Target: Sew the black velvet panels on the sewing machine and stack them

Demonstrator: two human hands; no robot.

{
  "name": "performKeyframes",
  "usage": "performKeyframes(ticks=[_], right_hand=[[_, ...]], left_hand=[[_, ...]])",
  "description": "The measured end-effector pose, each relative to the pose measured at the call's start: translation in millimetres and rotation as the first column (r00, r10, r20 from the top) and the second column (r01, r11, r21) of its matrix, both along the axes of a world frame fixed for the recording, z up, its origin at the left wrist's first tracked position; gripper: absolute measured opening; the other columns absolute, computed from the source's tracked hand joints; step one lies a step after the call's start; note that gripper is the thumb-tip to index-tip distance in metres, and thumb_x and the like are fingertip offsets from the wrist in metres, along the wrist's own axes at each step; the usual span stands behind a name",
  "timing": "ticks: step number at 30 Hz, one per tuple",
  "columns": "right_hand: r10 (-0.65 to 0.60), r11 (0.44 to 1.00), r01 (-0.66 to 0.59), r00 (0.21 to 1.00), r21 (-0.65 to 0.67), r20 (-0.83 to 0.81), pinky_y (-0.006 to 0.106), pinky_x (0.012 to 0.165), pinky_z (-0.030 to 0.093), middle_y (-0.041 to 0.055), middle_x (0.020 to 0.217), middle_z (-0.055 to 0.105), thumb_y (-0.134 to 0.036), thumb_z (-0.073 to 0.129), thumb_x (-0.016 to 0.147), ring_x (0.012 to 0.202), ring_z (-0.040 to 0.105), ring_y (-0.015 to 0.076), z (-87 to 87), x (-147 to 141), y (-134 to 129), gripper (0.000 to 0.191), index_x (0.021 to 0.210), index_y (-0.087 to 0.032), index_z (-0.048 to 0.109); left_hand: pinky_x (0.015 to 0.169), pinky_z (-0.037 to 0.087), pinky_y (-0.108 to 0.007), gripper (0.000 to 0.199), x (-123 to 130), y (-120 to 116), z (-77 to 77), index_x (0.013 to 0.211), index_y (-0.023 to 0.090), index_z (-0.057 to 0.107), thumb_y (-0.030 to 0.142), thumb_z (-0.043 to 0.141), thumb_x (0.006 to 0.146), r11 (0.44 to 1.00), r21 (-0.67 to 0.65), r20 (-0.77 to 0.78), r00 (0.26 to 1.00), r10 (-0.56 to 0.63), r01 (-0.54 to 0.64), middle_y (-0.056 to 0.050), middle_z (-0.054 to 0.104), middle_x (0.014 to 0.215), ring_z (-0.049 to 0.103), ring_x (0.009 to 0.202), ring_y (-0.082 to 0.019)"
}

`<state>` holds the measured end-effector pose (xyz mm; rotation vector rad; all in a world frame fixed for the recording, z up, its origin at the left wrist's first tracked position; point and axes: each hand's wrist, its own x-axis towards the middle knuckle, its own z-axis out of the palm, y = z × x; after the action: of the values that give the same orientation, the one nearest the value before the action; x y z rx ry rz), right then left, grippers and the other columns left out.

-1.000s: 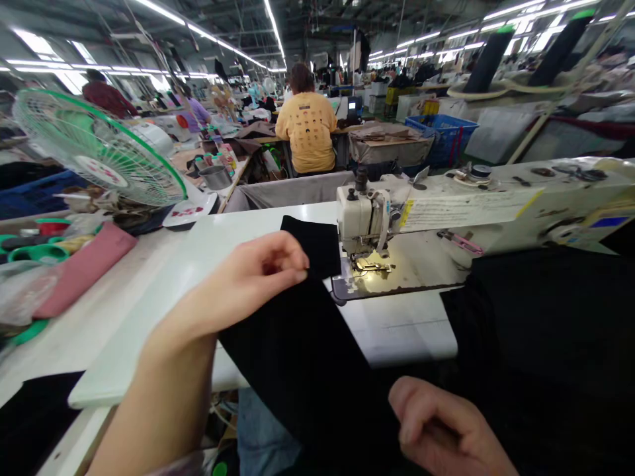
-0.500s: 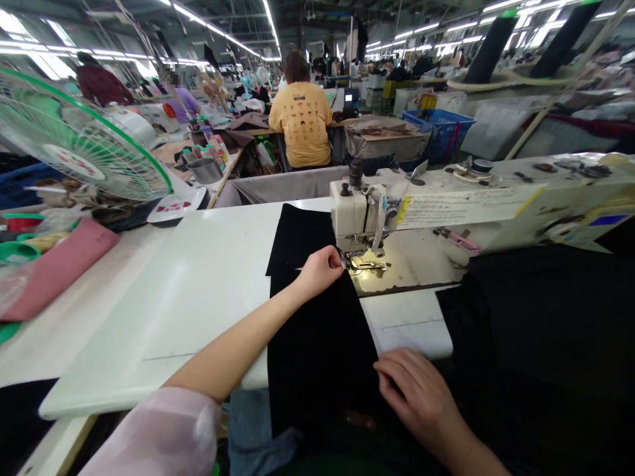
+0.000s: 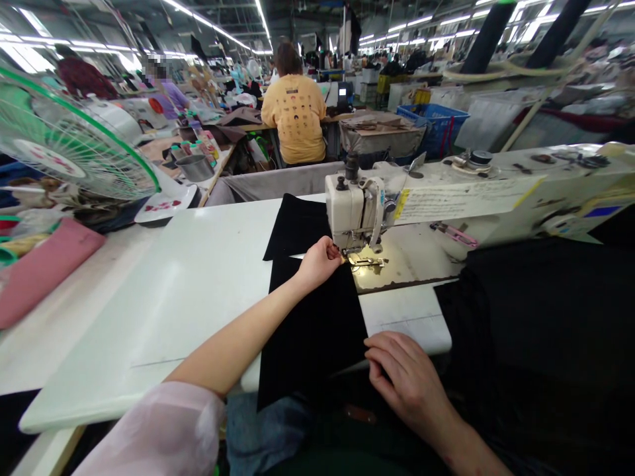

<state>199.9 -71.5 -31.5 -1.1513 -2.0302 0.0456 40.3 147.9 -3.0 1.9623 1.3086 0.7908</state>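
A long piece of black fabric (image 3: pixel 312 317) lies over the front of the white sewing table, its upper part (image 3: pixel 300 228) beside the sewing machine head (image 3: pixel 350 211). My left hand (image 3: pixel 321 263) is closed in a pinch at the fabric's edge, just left of the lit presser foot and needle area (image 3: pixel 367 261). What lies between those fingertips is mostly hidden. Lower down, my right hand (image 3: pixel 407 373) has its curled fingertips on the right edge of the same fabric, near the table's front edge.
More dark cloth (image 3: pixel 550 330) is heaped at the right. A green-rimmed fan (image 3: pixel 74 152) and a rolled pink cloth (image 3: pixel 49 271) are on the left. Ahead, a person in a yellow shirt (image 3: pixel 295 119) sits with their back to me, near a blue crate (image 3: pixel 434 125).
The black fabric has shifted up toward the machine, and its lower end now shows near the table edge. My right hand has moved slightly up and left. My left hand stays by the needle.
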Motion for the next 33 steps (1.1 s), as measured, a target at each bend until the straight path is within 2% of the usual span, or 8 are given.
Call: performKeyframes(ticks=[3,5,7,9,12,16,27,33], right_hand=[[0.01,1.0,-0.01,1.0,-0.009,0.006,0.041,0.083,0.057,0.0073,0.1,0.073,-0.002,0.051,0.088,0.093,0.068,0.0225,1.9,1,0,0.025,0.1,-0.019,0.065],[0.018,1.0,-0.017,1.0,-0.024,0.014,0.042,0.085,0.058,0.0076,0.101,0.073,-0.002,0.05,0.088,0.095,0.068,0.0229,2.8,1,-1,0.026,0.101,-0.019,0.065],[0.027,0.999,-0.026,0.999,-0.041,0.021,0.043,0.087,0.058,0.0084,0.103,0.072,-0.004,0.051,0.089,0.097,0.067,0.0236,3.8,2,-2,0.025,0.102,-0.019,0.065],[0.036,0.998,-0.035,0.999,-0.061,0.021,0.044,0.089,0.057,0.0093,0.104,0.072,-0.006,0.052,0.09,0.098,0.067,0.0242,4.8,2,0,0.023,0.103,-0.019,0.066],[0.035,0.996,-0.034,0.999,-0.088,0.015,0.045,0.091,0.057,0.0094,0.106,0.073,-0.008,0.052,0.091,0.1,0.067,0.0242,6.4,3,7,0.024,0.106,-0.019,0.068],[0.028,0.996,-0.025,0.999,-0.087,0.027,0.045,0.09,0.056,0.0089,0.104,0.072,-0.009,0.053,0.091,0.1,0.066,0.0242,8.4,3,27,0.026,0.107,-0.02,0.07],[-0.1,0.992,0.11,0.983,-0.059,0.155,0.041,0.083,0.051,0.0078,0.092,0.067,-0.012,0.061,0.09,0.092,0.06,0.025,10.9,-1,99,0.015,0.093,-0.019,0.074],[-0.244,0.969,0.245,0.961,0.004,0.127,0.039,0.083,0.049,0.0088,0.098,0.069,-0.015,0.056,0.094,0.091,0.063,0.0244,45.0,15,79,0.017,0.099,-0.02,0.071]], left_hand=[[0.088,0.049,-0.039,0.024,-2,-25,10.2,0.086,0.019,0.051,0.007,0.069,0.076,0.991,0.113,-0.075,0.993,0.086,-0.077,-0.007,0.064,0.095,0.062,0.097,-0.025],[0.097,0.046,-0.047,0.025,-7,-60,17.2,0.095,0.018,0.054,0.013,0.072,0.079,0.968,0.249,-0.204,0.976,0.08,-0.027,-0.012,0.063,0.11,0.056,0.113,-0.031],[0.093,0.05,-0.045,0.018,-15,-102,19.6,0.099,0.018,0.058,0.019,0.069,0.085,0.923,0.293,-0.38,0.916,-0.128,0.251,-0.011,0.064,0.109,0.06,0.107,-0.029],[0.091,0.055,-0.041,0.011,-26,-137,15.7,0.101,0.018,0.061,0.017,0.061,0.09,0.808,0.238,-0.443,0.801,-0.403,0.539,-0.009,0.068,0.109,0.063,0.104,-0.026],[0.102,0.054,-0.041,0.025,-40,-158,2.9,0.116,0.015,0.063,0.012,0.053,0.093,0.698,0.28,-0.467,0.728,-0.502,0.66,-0.014,0.07,0.121,0.064,0.117,-0.027],[0.111,0.05,-0.046,0.037,-49,-132,-7.6,0.128,0.014,0.063,0.009,0.052,0.093,0.647,0.333,-0.439,0.72,-0.538,0.686,-0.017,0.068,0.132,0.061,0.129,-0.029],[0.107,0.053,-0.047,0.029,-46,-55,1.3,0.114,0.019,0.072,0.016,0.051,0.096,0.698,0.323,-0.342,0.766,-0.544,0.639,-0.015,0.072,0.123,0.065,0.121,-0.026],[0.105,0.053,-0.044,0.032,-46,-15,-0.1,0.117,0.016,0.072,0.016,0.046,0.097,0.696,0.351,-0.383,0.774,-0.504,0.627,-0.016,0.07,0.125,0.065,0.119,-0.025]])
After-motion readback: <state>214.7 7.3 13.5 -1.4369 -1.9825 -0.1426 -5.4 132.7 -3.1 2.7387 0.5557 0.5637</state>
